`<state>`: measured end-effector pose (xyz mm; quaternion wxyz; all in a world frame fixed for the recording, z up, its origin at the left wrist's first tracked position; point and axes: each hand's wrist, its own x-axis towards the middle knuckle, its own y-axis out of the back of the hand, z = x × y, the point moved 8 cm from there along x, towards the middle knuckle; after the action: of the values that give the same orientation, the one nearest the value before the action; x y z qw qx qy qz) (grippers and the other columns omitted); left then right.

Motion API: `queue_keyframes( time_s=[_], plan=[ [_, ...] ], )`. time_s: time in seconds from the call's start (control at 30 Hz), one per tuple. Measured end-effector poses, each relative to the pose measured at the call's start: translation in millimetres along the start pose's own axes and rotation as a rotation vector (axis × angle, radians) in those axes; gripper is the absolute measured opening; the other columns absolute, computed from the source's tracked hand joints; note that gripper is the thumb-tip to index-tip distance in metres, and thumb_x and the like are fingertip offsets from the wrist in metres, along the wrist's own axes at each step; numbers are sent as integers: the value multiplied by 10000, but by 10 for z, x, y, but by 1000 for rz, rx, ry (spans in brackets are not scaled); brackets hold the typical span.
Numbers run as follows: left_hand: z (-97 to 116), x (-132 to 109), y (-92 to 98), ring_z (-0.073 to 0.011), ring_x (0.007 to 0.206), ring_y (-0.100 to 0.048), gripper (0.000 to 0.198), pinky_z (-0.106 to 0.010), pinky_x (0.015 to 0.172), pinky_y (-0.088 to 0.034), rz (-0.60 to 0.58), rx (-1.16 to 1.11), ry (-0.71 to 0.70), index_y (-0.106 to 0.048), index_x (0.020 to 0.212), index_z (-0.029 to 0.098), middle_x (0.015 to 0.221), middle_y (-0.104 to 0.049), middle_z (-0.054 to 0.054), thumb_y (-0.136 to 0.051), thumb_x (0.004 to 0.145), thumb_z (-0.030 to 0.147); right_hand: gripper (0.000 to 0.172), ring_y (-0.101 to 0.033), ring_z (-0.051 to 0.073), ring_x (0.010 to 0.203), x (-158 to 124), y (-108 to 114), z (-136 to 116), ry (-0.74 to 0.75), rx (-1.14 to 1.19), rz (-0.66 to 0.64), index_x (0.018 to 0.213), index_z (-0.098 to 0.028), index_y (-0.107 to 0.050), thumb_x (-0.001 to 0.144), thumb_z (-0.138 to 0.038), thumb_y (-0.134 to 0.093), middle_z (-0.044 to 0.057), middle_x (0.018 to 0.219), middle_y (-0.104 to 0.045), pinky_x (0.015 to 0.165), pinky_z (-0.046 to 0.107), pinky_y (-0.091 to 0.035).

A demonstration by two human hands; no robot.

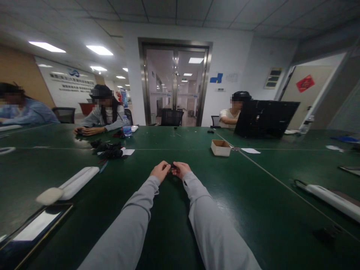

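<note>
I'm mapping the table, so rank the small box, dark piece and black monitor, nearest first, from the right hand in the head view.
1. Dark piece: touching the right hand.
2. Small box: ahead, to the right.
3. Black monitor: farther right, beyond the box.

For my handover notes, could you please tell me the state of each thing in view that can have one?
Small black object, gripped, partly hidden
Left hand, closed on the object
Right hand, also closed on it
Pale cardboard box, open-topped, upright
Clear plastic bottle with blue label, upright
Black flat monitor, upright, screen hidden
Metal-framed glass double doors, shut
White rectangular ceiling lights, lit
</note>
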<state>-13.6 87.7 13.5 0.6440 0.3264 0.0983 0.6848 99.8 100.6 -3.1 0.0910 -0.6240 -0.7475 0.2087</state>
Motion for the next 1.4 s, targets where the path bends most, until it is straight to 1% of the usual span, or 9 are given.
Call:
queue_keyframes(
  time_s=[0.1,0.27,0.4,0.57,0.7,0.83,0.97,1.1,1.4],
  plan=[
    [-13,5,-34,-109,538,-512,448,-219,555,-380,-39,15,-2,-529,604,187,575,-580,0,-277,753,527,112,-491,100,335,-3,-11,4,-7,-7,-14,622,-104,-504,733,-111,-495,17,401,-529,335,195,-402],
    [0,-2,-17,-101,516,-512,386,-214,532,-376,-21,-12,-3,-533,713,197,624,-593,17,-337,729,530,101,-496,101,342,-5,2,5,-6,-12,-3,629,-107,-499,730,-116,-505,19,412,-537,340,196,-408],
    [6,-15,-26,-105,508,-510,478,-219,543,-376,-44,24,17,-522,603,187,565,-578,9,-238,759,538,109,-495,102,337,2,-6,8,-2,-17,-22,626,-103,-499,735,-111,-496,21,409,-534,336,196,-406],
    [14,-11,-30,-96,515,-517,383,-210,537,-377,-40,-13,11,-521,732,209,634,-600,30,-299,747,521,112,-497,103,340,15,11,10,3,-10,-13,626,-101,-503,736,-117,-497,25,408,-536,340,196,-407],
    [6,-8,-64,-104,513,-519,469,-221,553,-382,-71,-9,14,-509,602,192,571,-580,9,-222,769,522,133,-491,102,333,2,-16,3,-2,-8,-31,611,-105,-495,743,-109,-480,24,398,-530,333,195,-401],
    [21,-14,-20,-105,513,-522,396,-219,540,-382,-28,-35,13,-521,695,202,608,-591,21,-310,737,535,122,-492,98,336,-13,-10,-4,-9,-13,-7,627,-104,-501,745,-109,-474,18,403,-532,339,194,-403],
    [23,-25,-20,-113,514,-525,471,-227,558,-384,-48,-9,33,-515,590,191,544,-574,11,-238,760,531,124,-492,99,336,-9,-17,2,-11,-25,-20,624,-107,-501,744,-107,-473,16,400,-529,342,194,-403],
    [54,-28,-10,-109,511,-522,387,-221,535,-381,-37,-49,0,-525,701,203,590,-590,24,-315,736,526,122,-494,99,340,-1,-4,-2,1,-19,-16,622,-109,-500,742,-110,-476,17,403,-532,342,193,-401],
    [33,-19,-21,-103,512,-522,358,-218,542,-388,-52,-36,18,-519,694,198,611,-597,22,-331,736,499,118,-486,92,335,11,-4,-1,12,-22,-22,598,-115,-495,714,-111,-516,11,398,-528,327,182,-393]
  ],
)
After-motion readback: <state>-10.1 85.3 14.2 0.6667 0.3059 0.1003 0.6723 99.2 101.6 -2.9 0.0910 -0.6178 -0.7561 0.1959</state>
